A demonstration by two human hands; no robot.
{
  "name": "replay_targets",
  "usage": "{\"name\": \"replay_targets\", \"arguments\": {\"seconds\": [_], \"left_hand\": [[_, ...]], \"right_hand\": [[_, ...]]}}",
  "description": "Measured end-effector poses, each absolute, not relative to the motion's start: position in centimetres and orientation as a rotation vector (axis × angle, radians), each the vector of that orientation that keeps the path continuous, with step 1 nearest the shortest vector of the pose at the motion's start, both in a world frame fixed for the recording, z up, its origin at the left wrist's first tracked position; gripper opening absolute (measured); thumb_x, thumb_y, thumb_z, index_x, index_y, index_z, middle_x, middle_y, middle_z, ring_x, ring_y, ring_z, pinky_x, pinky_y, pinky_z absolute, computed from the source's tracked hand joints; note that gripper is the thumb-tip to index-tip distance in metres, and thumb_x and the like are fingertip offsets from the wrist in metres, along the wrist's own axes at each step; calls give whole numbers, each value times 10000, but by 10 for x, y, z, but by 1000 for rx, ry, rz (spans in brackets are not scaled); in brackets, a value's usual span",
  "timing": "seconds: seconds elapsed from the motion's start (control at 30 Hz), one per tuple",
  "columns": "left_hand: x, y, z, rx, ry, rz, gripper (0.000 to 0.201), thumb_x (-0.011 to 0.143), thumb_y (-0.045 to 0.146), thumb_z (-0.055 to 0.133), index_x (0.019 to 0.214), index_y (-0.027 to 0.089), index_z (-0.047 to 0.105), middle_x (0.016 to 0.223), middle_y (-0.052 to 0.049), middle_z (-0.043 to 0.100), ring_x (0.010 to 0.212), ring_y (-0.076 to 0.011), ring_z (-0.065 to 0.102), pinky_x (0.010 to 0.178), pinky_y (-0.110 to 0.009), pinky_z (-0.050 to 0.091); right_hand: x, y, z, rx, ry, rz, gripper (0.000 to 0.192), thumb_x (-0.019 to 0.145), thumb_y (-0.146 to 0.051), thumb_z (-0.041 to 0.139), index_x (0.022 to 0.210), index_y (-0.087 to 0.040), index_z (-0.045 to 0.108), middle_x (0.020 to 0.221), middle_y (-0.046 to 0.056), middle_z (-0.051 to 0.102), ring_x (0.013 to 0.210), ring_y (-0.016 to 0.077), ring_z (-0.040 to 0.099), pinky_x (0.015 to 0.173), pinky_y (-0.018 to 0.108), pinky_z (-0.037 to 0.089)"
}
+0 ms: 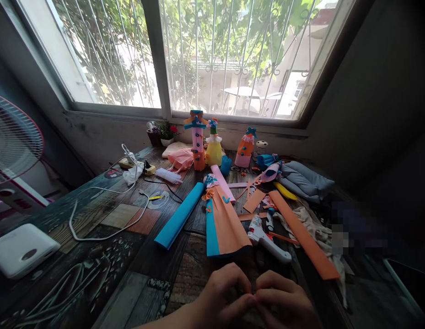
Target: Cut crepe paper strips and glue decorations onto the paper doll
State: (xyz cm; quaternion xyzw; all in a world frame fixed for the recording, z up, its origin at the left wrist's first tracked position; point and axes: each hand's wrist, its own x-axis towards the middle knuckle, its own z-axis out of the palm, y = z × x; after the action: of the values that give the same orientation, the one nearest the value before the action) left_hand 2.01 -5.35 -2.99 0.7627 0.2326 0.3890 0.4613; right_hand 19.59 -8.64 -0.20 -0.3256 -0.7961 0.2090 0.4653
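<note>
At the front edge of the view, my left hand (222,292) and my right hand (286,297) meet fingertip to fingertip. Both are closed in a pinch; anything between the fingers is hidden or too small to make out. Just beyond them lies a crepe paper dress shape (229,224), orange with a blue side panel, small bows and a ruffled top. A white hot glue gun (269,240) rests to its right. A folded length of blue crepe paper (180,217) lies to its left, and a long orange crepe paper strip (303,235) stretches out at the right.
Paper-dressed bottles (214,148) and a tall paper-covered figure (198,146) stand near the window. Orange scraps (255,201) and a grey cushion (303,180) are at right. A white cable (95,238), white box-shaped device (25,250) and fan (13,137) are at left.
</note>
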Motion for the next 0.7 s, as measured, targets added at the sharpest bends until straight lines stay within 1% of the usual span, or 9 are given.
{"name": "replay_targets", "arguments": {"seconds": [0.2, 0.33, 0.43, 0.53, 0.57, 0.63, 0.7], "left_hand": [[20, -52, -26, 1951, 524, 948, 345, 874, 422, 472, 732, 120, 563, 718, -89, 605, 699, -149, 550, 654, -234, 429], [19, -53, -19, 1983, 528, 946, 271, 889, 328, 449, 772, 124, 585, 724, -83, 608, 707, -145, 552, 664, -229, 428], [17, -52, -14, 1954, 561, 931, 230, 892, 274, 418, 808, 129, 576, 743, -79, 596, 718, -146, 551, 666, -230, 425], [13, -50, -6, 1847, 553, 964, 313, 906, 356, 364, 720, 143, 498, 664, -56, 535, 631, -139, 509, 602, -236, 404], [11, -51, -1, 1802, 529, 986, 342, 909, 390, 347, 689, 153, 459, 630, -42, 507, 597, -133, 483, 576, -238, 389], [8, -53, 15, 1694, 487, 1032, 359, 917, 420, 330, 665, 172, 393, 583, -14, 456, 555, -121, 433, 546, -239, 360], [3, -57, 39, 1579, 475, 1065, 330, 927, 392, 348, 675, 181, 373, 568, 5, 435, 548, -115, 417, 550, -240, 352]], "right_hand": [[199, -88, -1, -895, -1928, 554, 158, 759, -51, 538, 733, -200, 580, 653, 27, 555, 543, 136, 582, 480, 197, 460], [208, -87, -8, -1018, -1795, 641, 140, 837, -173, 465, 707, -209, 502, 685, 18, 506, 595, 155, 536, 540, 247, 443], [218, -83, -15, -1140, -1615, 657, 236, 891, -272, 401, 667, -212, 444, 652, -7, 432, 570, 148, 458, 528, 253, 398], [236, -76, -18, -1370, -1376, 615, 344, 907, -367, 381, 598, -218, 379, 571, -42, 328, 500, 129, 355, 458, 239, 327], [243, -73, -18, -1447, -1292, 568, 371, 901, -399, 389, 578, -219, 372, 551, -47, 314, 489, 126, 339, 446, 237, 313], [257, -66, -18, -1565, -1148, 465, 392, 878, -448, 420, 564, -215, 401, 521, -50, 329, 474, 123, 341, 439, 235, 313], [267, -59, -18, -1608, -1010, 408, 312, 825, -470, 505, 657, -208, 491, 542, -49, 391, 465, 120, 378, 432, 230, 330]]}}
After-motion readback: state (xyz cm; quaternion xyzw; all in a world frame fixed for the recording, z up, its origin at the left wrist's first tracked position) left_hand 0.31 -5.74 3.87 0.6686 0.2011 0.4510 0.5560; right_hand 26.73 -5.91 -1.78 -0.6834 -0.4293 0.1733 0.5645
